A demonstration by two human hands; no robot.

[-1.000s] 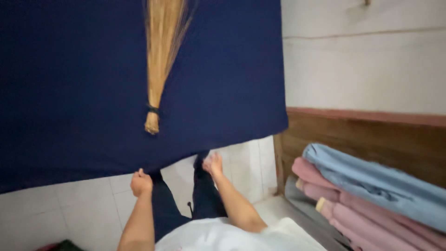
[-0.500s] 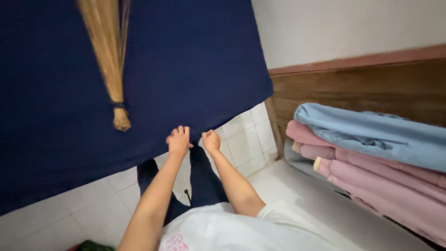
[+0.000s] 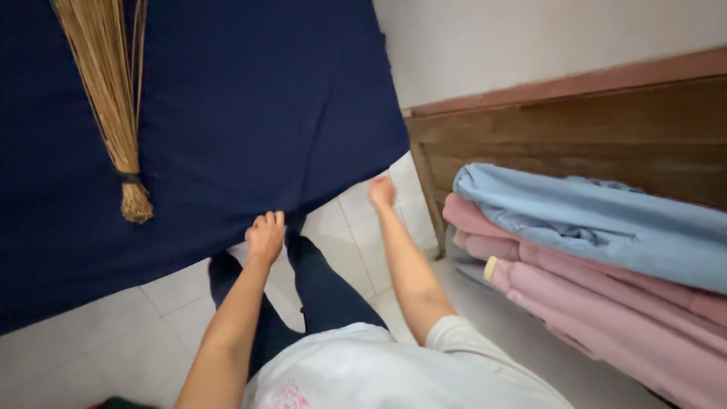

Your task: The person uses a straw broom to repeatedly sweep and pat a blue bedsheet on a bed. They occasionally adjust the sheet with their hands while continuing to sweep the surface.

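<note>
While both hands grip the near hem of the large dark navy cloth sheet (image 3: 242, 113), that sheet spreads across the frame from nine to twelve o'clock. The left hand (image 3: 266, 235) is pinched shut on the edge near centre; the right hand (image 3: 382, 190) clamps the same edge toward two o'clock — the two sit apart. A straw-coloured bundled broom (image 3: 110, 98) lies on the sheet at ten o'clock. Folded pale blue and pink blankets (image 3: 598, 257) stack at four o'clock, beside a brown wooden board (image 3: 575, 136).
</note>
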